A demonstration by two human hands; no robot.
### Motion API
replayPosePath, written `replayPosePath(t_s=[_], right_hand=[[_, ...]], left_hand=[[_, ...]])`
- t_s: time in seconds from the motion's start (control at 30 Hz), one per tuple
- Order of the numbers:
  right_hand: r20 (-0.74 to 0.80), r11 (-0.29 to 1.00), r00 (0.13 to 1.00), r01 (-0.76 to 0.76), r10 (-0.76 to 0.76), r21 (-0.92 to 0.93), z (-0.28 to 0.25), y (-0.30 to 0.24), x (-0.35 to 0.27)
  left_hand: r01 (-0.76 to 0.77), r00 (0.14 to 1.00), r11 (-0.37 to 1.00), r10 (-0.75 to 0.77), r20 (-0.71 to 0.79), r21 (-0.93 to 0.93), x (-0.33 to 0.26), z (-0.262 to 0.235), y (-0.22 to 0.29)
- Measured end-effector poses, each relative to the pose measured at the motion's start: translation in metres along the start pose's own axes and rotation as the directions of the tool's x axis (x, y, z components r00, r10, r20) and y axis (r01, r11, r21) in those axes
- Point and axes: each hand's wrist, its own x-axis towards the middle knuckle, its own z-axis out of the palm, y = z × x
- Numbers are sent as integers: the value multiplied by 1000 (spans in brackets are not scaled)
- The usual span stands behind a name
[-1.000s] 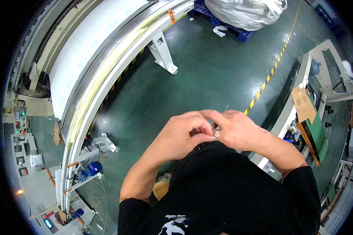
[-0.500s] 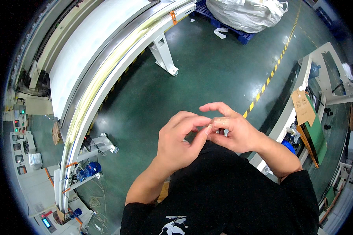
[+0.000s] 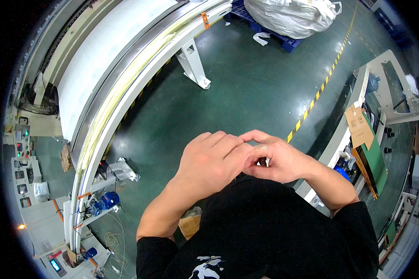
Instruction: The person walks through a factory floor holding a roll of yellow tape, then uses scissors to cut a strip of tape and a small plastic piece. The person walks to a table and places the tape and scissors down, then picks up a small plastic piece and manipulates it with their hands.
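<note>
My two hands meet in front of my chest, above my black shirt [image 3: 265, 223]. My left hand [image 3: 212, 160] lies over the fingers of my right hand [image 3: 279, 160], its fingertips pressed against the right index finger. A pale strip [image 3: 260, 148], like tape or a plaster, wraps that finger. The right hand's fingers are curled, with a small dark gap beneath them and no object visible inside. Whether the left fingertips grip the strip or only touch it is hidden.
A long curved white conveyor machine [image 3: 111, 69] on white legs [image 3: 193, 65] runs along the left. A control cabinet [image 3: 23, 176] stands at far left, and a big white sack [image 3: 293, 16] on a blue pallet at top. Yellow-black floor tape [image 3: 321, 88] crosses the green floor. A machine with a cardboard box [image 3: 358, 125] stands at right.
My hands have drawn closer together. The left fingers, spread half a second ago, now close over the right index finger.
</note>
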Motion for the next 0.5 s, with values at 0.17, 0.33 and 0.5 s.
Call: replayPosePath(t_s=[0.17, 0.33, 0.5], right_hand=[[19, 998, 998, 65, -64, -19, 1, 5, 1], [212, 981, 967, 167, -143, -99, -5, 4, 0], [241, 984, 957, 174, -158, -46, -2, 0, 1]], left_hand=[[43, 999, 999, -43, -18, 21, 2, 8, 0], [65, 996, 997, -63, -71, 32, 0, 13, -2], [144, 987, 981, -152, -56, -127, -6, 6, -22]])
